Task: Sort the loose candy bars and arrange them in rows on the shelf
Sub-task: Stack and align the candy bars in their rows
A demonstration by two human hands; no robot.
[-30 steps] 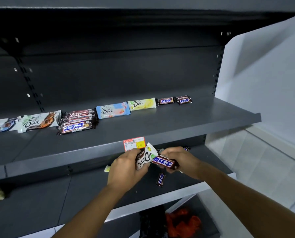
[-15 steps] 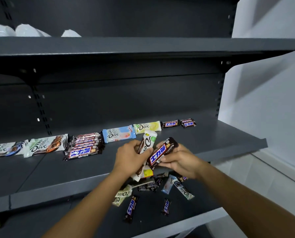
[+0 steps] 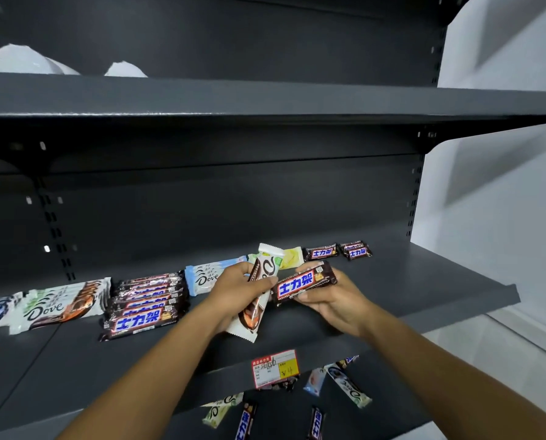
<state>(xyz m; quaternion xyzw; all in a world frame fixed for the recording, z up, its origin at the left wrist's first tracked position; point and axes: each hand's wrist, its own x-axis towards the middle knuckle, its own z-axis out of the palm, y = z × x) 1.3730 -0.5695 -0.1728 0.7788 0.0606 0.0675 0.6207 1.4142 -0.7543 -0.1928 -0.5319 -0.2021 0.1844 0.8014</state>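
My left hand (image 3: 237, 289) grips a white and brown Dove bar (image 3: 259, 293), held upright over the grey middle shelf (image 3: 424, 281). My right hand (image 3: 330, 300) holds a brown Snickers bar (image 3: 303, 282) just to its right, level with the shelf. Along the back of the shelf lie a stack of Snickers bars (image 3: 144, 304), white Dove bars (image 3: 62, 304), a blue Dove bar (image 3: 206, 276), a yellow bar (image 3: 292, 257) partly hidden, and two small Snickers bars (image 3: 339, 250). Loose bars (image 3: 344, 384) lie scattered on the lower shelf.
A red and yellow price tag (image 3: 274, 368) hangs on the middle shelf's front edge. An upper shelf (image 3: 265, 96) overhangs, with white bags (image 3: 27, 61) at its left. A white wall (image 3: 493, 201) borders the right side.
Both hands rose with their bars from the lower shelf to above the middle shelf. The view tilted upward and brought the upper shelf into sight.
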